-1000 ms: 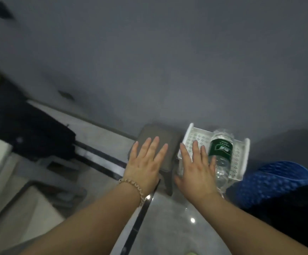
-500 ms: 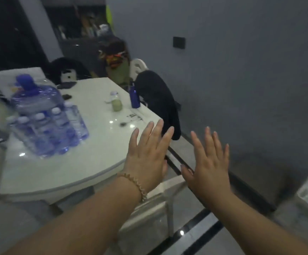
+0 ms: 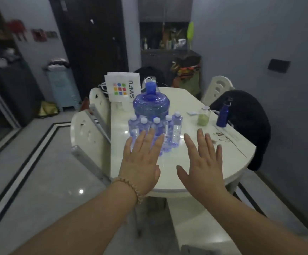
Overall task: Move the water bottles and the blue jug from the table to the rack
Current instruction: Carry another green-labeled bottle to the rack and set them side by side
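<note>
A big blue jug (image 3: 151, 105) with a blue cap stands on the white table (image 3: 184, 173). In front of it is a cluster of several clear water bottles (image 3: 176, 128) with white caps. My left hand (image 3: 142, 162) is held flat, fingers spread, just in front of the bottles and partly covers the nearest ones. My right hand (image 3: 202, 161) is also flat and spread, over bare tabletop to the right of the bottles. Neither hand holds anything. The rack is out of view.
White chairs (image 3: 87, 133) stand at the table's left; another chair with a black jacket (image 3: 247, 122) is at the right. On the table sit a jar of green stuff (image 3: 203, 116), a dark blue flask (image 3: 223, 115), a paper sheet (image 3: 228, 138) and a white bag (image 3: 123, 87).
The view has swung from the rack on the floor, across the wall, to the table. Both open hands now hover over the table's near end, by the bottles.
</note>
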